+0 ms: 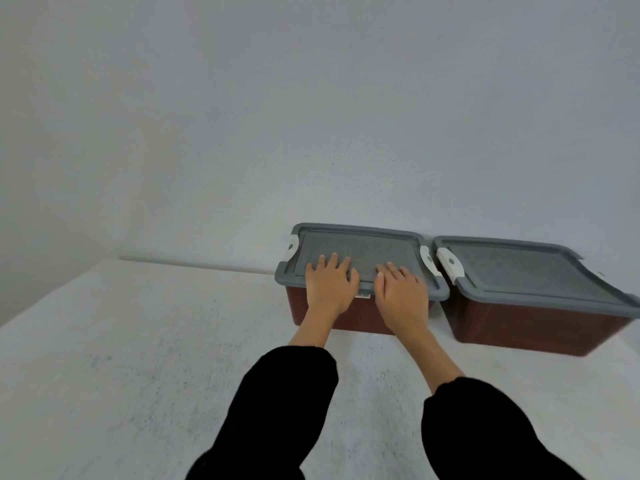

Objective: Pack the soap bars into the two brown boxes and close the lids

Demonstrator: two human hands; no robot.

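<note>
Two brown boxes stand side by side against the wall, each with a grey lid lying on top. The left brown box (360, 315) has its grey lid (367, 245) under both of my palms. My left hand (330, 284) lies flat on the lid's front left part, fingers spread. My right hand (401, 289) lies flat beside it on the front right part. The right brown box (519, 327) carries its own grey lid (530, 271), untouched. White latches (449, 265) sit at the lid ends. No soap bars are visible.
The boxes rest on a white table (156, 358) whose far edge meets a plain white wall (311, 116). My black sleeves reach in from the bottom of the view.
</note>
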